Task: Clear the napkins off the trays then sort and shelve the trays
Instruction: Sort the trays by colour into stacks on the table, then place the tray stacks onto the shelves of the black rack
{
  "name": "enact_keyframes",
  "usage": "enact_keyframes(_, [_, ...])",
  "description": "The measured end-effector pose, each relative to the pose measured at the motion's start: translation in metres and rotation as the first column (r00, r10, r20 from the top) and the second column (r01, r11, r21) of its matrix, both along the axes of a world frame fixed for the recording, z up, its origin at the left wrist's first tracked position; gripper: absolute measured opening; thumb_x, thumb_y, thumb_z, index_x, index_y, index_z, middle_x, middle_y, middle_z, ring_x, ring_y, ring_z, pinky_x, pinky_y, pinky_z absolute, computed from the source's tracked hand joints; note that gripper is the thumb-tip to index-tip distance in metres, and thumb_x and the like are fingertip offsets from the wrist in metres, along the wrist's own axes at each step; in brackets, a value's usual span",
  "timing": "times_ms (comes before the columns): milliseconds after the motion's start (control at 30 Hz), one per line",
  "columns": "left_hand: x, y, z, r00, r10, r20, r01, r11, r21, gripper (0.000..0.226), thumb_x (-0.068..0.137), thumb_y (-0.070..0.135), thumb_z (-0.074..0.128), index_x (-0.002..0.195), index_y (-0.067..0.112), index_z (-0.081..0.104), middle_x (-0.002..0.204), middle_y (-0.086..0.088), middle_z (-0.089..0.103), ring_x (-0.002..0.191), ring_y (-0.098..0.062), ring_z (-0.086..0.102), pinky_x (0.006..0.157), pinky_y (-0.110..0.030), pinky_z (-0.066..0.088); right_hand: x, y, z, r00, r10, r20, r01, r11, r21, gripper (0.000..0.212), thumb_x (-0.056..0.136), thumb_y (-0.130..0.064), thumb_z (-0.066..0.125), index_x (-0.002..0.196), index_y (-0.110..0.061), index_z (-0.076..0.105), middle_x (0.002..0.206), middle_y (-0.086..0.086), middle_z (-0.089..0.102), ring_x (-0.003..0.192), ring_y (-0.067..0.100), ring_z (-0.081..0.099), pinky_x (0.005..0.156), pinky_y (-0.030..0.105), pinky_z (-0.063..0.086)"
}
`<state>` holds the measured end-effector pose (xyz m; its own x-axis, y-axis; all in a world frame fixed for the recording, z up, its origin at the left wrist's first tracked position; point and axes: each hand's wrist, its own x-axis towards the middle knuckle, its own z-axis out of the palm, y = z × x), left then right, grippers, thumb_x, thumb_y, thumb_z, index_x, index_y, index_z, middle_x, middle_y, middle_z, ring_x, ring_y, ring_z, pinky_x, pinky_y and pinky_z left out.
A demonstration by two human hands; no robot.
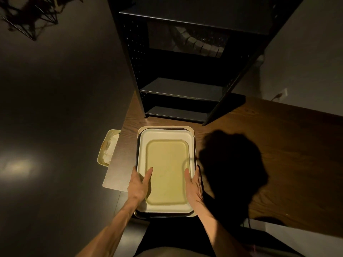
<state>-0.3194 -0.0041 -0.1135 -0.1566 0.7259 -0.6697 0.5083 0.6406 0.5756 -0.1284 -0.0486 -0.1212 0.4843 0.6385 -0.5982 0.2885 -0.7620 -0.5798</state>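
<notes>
A stack of trays lies at the wooden table's near edge: a small yellow tray on top, a white tray beneath it, a dark tray under that, and a cream one at the bottom. My left hand grips the stack's left side, thumb laid on the yellow tray, fingers hidden under the edge. My right hand grips the right side in the same way. No napkin lies on the stack.
A black shelf unit with several open shelves stands on the table behind the stack. A pale bin holding crumpled white napkins sits on the floor left of the table. My head's shadow falls right of the trays.
</notes>
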Motion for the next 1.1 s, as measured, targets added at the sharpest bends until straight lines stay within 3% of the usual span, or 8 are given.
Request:
enact_keyframes(167, [-0.001, 0.001, -0.008, 1.000, -0.021, -0.023, 0.021, 1.000, 0.000, 0.103, 0.065, 0.093, 0.040, 0.140, 0.024, 0.029, 0.121, -0.013, 0.062, 0.110, -0.036, 0.061, 0.098, -0.056, 0.047, 0.004, -0.002, -0.001, 0.999, 0.003, 0.034, -0.003, 1.000, -0.002, 0.073, 0.098, -0.055, 0.035, 0.156, -0.016, 0.013, 0.162, 0.007, 0.020, 0.150, 0.025, 0.019, 0.122, 0.040, 0.015])
enact_keyframes(300, [0.005, 0.005, -0.016, 0.998, -0.057, -0.025, 0.056, 0.998, -0.015, 0.105, 0.062, 0.095, 0.041, 0.141, 0.027, 0.029, 0.127, -0.014, 0.061, 0.113, -0.037, 0.060, 0.099, -0.056, 0.048, 0.007, -0.009, -0.007, 0.994, -0.036, 0.104, 0.035, 0.999, 0.018, 0.114, 0.071, -0.090, 0.008, 0.155, -0.013, 0.018, 0.161, 0.008, 0.024, 0.149, 0.024, 0.021, 0.123, 0.041, 0.016])
enact_keyframes(433, [0.018, 0.007, -0.020, 0.997, -0.074, -0.014, 0.074, 0.997, -0.019, 0.104, 0.062, 0.095, 0.042, 0.140, 0.026, 0.031, 0.127, -0.014, 0.061, 0.114, -0.036, 0.060, 0.100, -0.055, 0.047, 0.017, -0.007, -0.003, 0.986, -0.168, 0.007, 0.168, 0.986, 0.021, 0.117, 0.071, -0.091, 0.022, 0.153, -0.007, 0.023, 0.160, 0.012, 0.026, 0.149, 0.025, 0.021, 0.123, 0.034, 0.011])
enact_keyframes(567, [0.026, 0.007, -0.008, 0.994, -0.103, 0.030, 0.102, 0.995, 0.012, 0.101, 0.070, 0.086, 0.047, 0.143, 0.019, 0.028, 0.133, -0.013, 0.055, 0.122, -0.034, 0.054, 0.105, -0.052, 0.044, 0.025, -0.005, 0.005, 0.988, -0.135, -0.070, 0.137, 0.990, 0.029, 0.075, 0.097, -0.052, 0.041, 0.154, -0.009, 0.019, 0.161, 0.010, 0.022, 0.150, 0.023, 0.018, 0.119, 0.029, 0.008])
enact_keyframes(633, [0.029, 0.005, 0.007, 0.977, -0.178, -0.121, 0.195, 0.969, 0.154, 0.085, 0.082, 0.069, 0.052, 0.139, 0.008, 0.033, 0.135, -0.015, 0.048, 0.122, -0.032, 0.050, 0.103, -0.048, 0.045, 0.030, -0.008, 0.007, 0.993, -0.097, -0.064, 0.100, 0.994, 0.035, 0.069, 0.099, -0.045, 0.047, 0.154, -0.012, 0.021, 0.160, 0.008, 0.025, 0.148, 0.024, 0.022, 0.121, 0.034, 0.014])
enact_keyframes(767, [0.032, 0.002, 0.030, 0.882, -0.283, -0.378, 0.423, 0.829, 0.365, 0.052, 0.087, 0.029, 0.065, 0.131, 0.012, 0.045, 0.121, -0.009, 0.052, 0.104, -0.024, 0.056, 0.089, -0.039, 0.054, 0.036, -0.020, 0.018, 0.923, -0.050, 0.381, -0.030, 0.979, 0.203, 0.061, 0.087, -0.037, 0.064, 0.135, -0.002, 0.052, 0.136, 0.021, 0.054, 0.126, 0.039, 0.052, 0.105, 0.046, 0.044])
enact_keyframes(967, [0.039, 0.004, 0.041, 0.912, -0.302, -0.277, 0.370, 0.897, 0.240, 0.029, 0.088, 0.025, 0.062, 0.114, 0.014, 0.056, 0.102, -0.004, 0.065, 0.089, -0.022, 0.065, 0.082, -0.038, 0.057, 0.037, -0.021, 0.051, 0.840, 0.327, 0.432, -0.363, 0.932, 0.001, 0.050, 0.090, -0.026, 0.052, 0.137, -0.013, 0.043, 0.127, 0.010, 0.054, 0.117, 0.026, 0.052, 0.098, 0.034, 0.043])
enact_keyframes(1100, [0.038, 0.008, 0.045, 0.992, -0.119, -0.048, 0.120, 0.992, 0.031, 0.006, 0.084, 0.011, 0.063, 0.089, 0.010, 0.067, 0.084, -0.008, 0.071, 0.076, -0.024, 0.068, 0.070, -0.037, 0.058, 0.034, -0.008, 0.069, 0.861, 0.420, 0.287, -0.387, 0.907, -0.167, 0.045, 0.090, -0.023, 0.050, 0.131, -0.003, 0.047, 0.128, 0.015, 0.057, 0.118, 0.031, 0.055, 0.096, 0.033, 0.045])
